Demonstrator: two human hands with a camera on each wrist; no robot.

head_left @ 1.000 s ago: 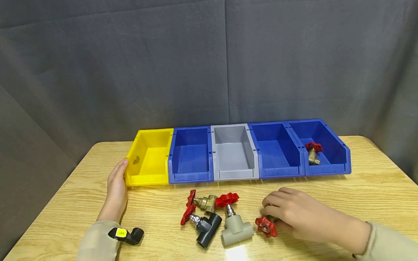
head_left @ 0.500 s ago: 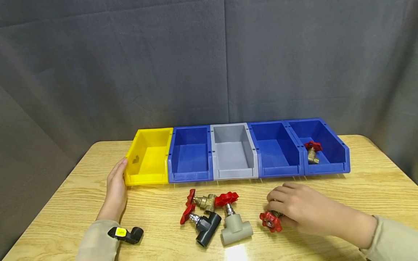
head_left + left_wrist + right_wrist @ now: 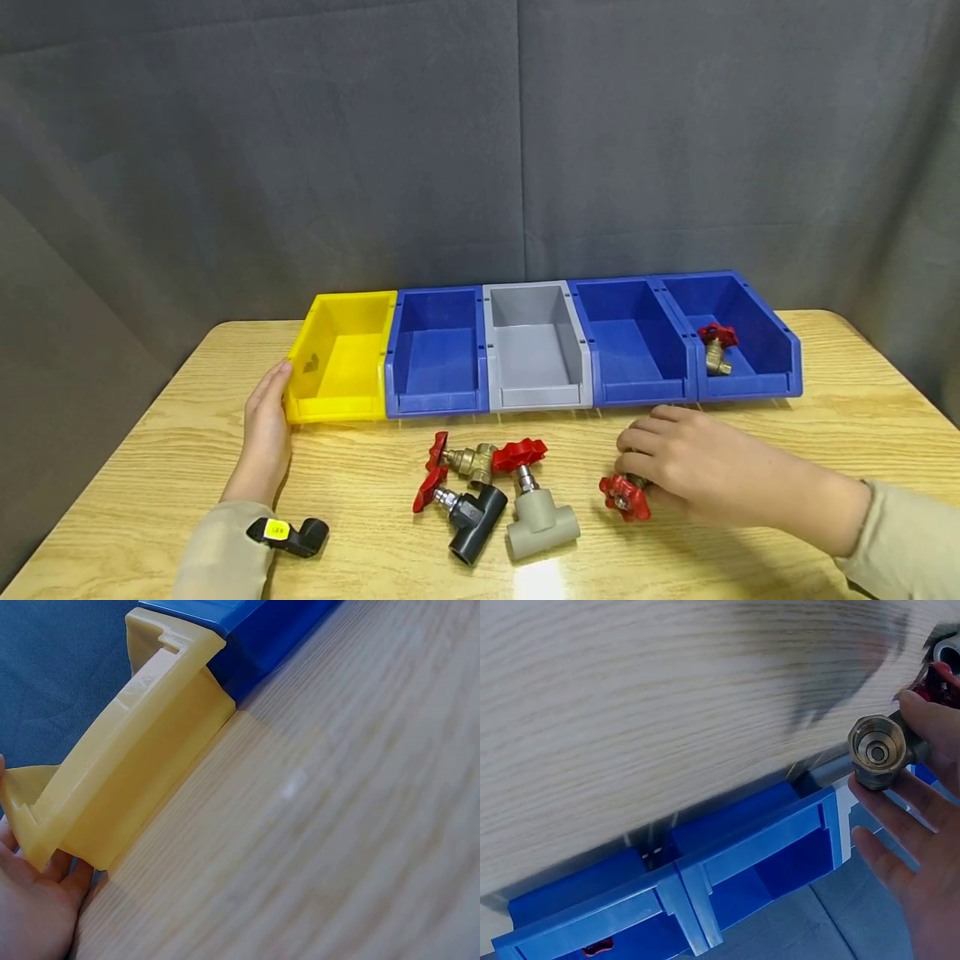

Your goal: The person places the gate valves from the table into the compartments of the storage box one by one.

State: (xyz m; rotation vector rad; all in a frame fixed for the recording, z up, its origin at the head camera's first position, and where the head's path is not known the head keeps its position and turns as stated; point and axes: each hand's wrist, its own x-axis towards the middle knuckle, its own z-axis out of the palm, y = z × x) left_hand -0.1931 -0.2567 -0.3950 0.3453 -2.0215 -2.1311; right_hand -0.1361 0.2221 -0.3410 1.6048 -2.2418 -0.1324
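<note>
My right hand (image 3: pixel 693 462) holds a brass valve (image 3: pixel 879 754) with a red handwheel (image 3: pixel 625 497), just above the table. In the right wrist view its threaded open end faces the camera, with the thumb on one side and fingers on the other. My left hand (image 3: pixel 266 425) rests against the left side of the yellow bin (image 3: pixel 341 408), fingers extended along the wall; the left wrist view shows some fingers at its lower corner. Between the hands lie another brass valve (image 3: pixel 474 462), a black tee valve (image 3: pixel 476 521) and a grey tee valve (image 3: pixel 540 525), all with red handwheels.
To the right of the yellow bin stand a blue bin (image 3: pixel 438 406), a grey bin (image 3: pixel 540 398) and two more blue bins, joined in a row. A red-wheeled brass valve (image 3: pixel 717 354) lies in the rightmost one. A dark curtain (image 3: pixel 420 150) hangs behind the table.
My right hand has moved a little right and up in the head view, carrying the brass valve away from the grey tee valve. The left hand stays against the yellow bin.
</note>
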